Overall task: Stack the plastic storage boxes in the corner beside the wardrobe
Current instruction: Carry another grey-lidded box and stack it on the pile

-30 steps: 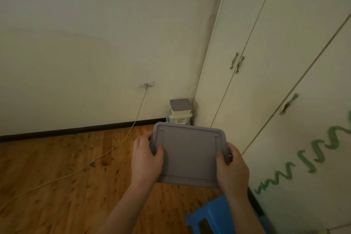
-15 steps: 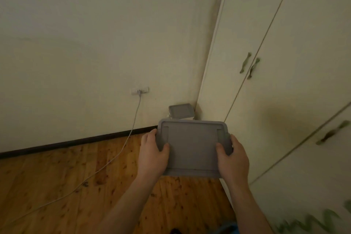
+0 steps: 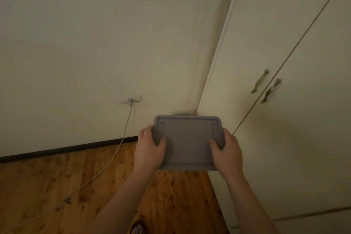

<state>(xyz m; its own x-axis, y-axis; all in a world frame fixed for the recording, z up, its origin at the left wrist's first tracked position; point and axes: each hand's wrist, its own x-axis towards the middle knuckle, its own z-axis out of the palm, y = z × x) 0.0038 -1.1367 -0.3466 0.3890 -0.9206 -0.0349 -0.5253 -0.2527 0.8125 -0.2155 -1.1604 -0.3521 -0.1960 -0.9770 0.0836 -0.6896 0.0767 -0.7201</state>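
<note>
Grey box (image 3: pixel 187 141) carried toward the corner stack (image 3: pixel 181 114)

It was gripped by left hand (image 3: pixel 150 148) and right hand (image 3: pixel 227 149); stack lay at twelve o'clock.

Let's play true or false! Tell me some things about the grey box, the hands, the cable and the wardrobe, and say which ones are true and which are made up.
1. Both hands hold the grey box, the left hand on its left side and the right hand on its right side. True.
2. The grey box has no lid on it. False: a grey lid covers its top.
3. A cable is plugged into the wall socket and runs down onto the wooden floor. True.
4. One wardrobe door stands wide open. False: the doors in view are closed.
5. The floor is covered with blue carpet. False: it is brown wood.
</note>
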